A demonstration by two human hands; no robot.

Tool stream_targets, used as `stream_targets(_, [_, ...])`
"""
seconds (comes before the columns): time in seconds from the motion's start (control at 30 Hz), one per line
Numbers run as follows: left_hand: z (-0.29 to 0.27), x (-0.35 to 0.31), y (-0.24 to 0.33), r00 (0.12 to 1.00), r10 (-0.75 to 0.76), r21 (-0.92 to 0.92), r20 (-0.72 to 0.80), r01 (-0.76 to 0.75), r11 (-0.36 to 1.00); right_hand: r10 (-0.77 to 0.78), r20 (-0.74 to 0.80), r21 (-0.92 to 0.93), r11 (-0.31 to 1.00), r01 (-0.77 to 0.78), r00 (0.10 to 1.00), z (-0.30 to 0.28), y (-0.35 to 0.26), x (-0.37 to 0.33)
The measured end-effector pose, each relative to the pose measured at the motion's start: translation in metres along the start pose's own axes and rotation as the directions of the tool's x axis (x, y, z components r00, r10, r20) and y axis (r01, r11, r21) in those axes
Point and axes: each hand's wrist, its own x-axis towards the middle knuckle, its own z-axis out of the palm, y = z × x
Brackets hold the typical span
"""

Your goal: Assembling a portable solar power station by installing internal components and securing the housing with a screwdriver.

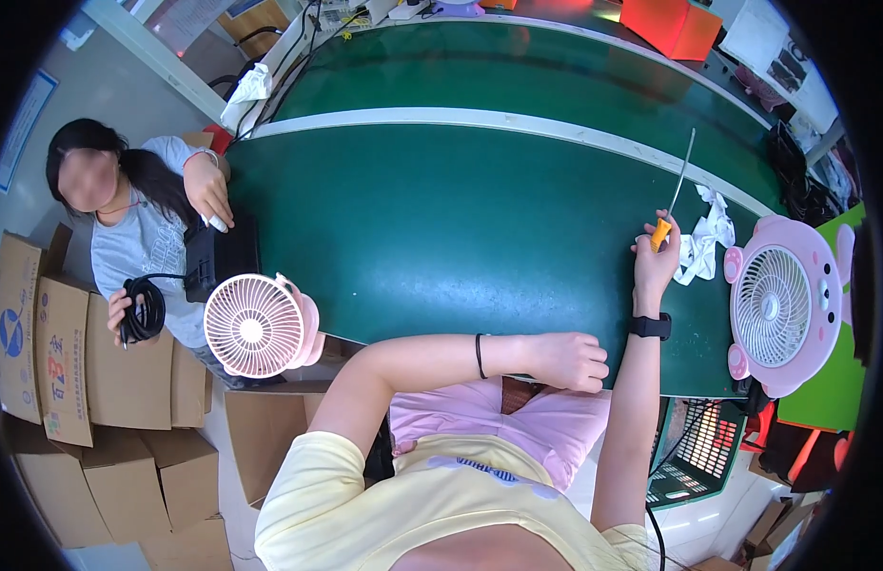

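Observation:
My right hand is closed round the orange-yellow handle of a screwdriver. Its long thin metal shaft points up and away toward the white ledge. Crumpled white paper lies just right of that hand. My left hand rests as a loose fist at the near edge of the green table; no object shows at it, and its palm side is hidden. A pink animal-shaped fan stands at the table's right end. Another small pink fan is at the near left corner.
At the left, another person's hand touches a black box, while their other hand holds a coiled black cable. Cardboard boxes are stacked at left. A green plastic crate stands below the table's right end. A white ledge crosses the tabletop.

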Motion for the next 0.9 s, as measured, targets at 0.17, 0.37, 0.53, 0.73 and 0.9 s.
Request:
stream_targets(0.17, [-0.001,0.0,0.0,1.0,-0.002,-0.005,0.012,0.002,1.0,0.047,-0.037,0.086,0.995,-0.044,0.998,0.001,-0.005,-0.001])
stream_targets(0.37, [-0.001,-0.001,0.0,1.0,-0.009,0.003,0.027,0.009,1.0,0.131,0.033,0.103,0.986,-0.134,0.991,0.0,-0.008,-0.001])
stream_targets(0.53, [-0.001,-0.002,0.001,1.0,-0.011,-0.005,0.022,0.012,1.0,0.116,0.021,0.033,0.993,-0.117,0.993,0.002,-0.005,-0.002])
stream_targets(0.73, [-0.002,0.005,0.001,1.0,-0.011,-0.014,-0.003,0.011,1.0,0.143,0.013,0.068,0.987,-0.144,0.99,-0.005,0.001,0.0])
stream_targets(0.9, [-0.008,0.003,0.0,0.999,-0.024,-0.042,0.043,0.025,0.999,0.113,0.022,0.086,0.99,-0.115,0.993,0.005,0.001,0.002])
